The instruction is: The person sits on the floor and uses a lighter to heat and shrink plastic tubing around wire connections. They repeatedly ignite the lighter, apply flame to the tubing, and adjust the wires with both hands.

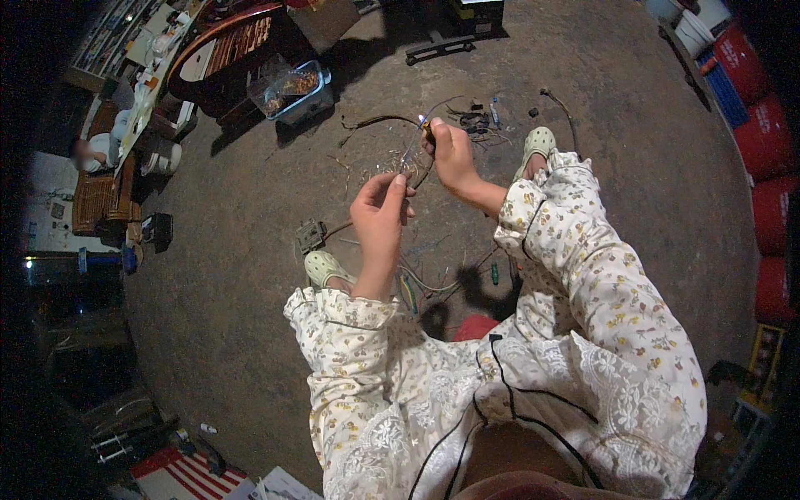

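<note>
My left hand (382, 212) pinches the thin end of a dark cable (427, 171), its fingertips pressed together. Up and to the right, my right hand (455, 158) is closed round a small yellow-and-dark object (429, 132) with a bright bluish-white spot at its tip; its kind is hard to make out. The cable bends between the two hands, and another dark length (379, 119) stretches left from the right hand. Loose wire scraps (387, 167) lie on the floor beyond my left hand. Beside my left shoe sits a grey boxy part (312, 235) with a cable attached.
A green-handled screwdriver (494, 273) and a green-and-yellow tool (408, 293) lie between my feet. Dark scraps (475, 122) are farther off. A blue basket (304, 93) holds copper-coloured pieces. Red drums (737, 67) line the right side. Another person (98, 152) is at far left.
</note>
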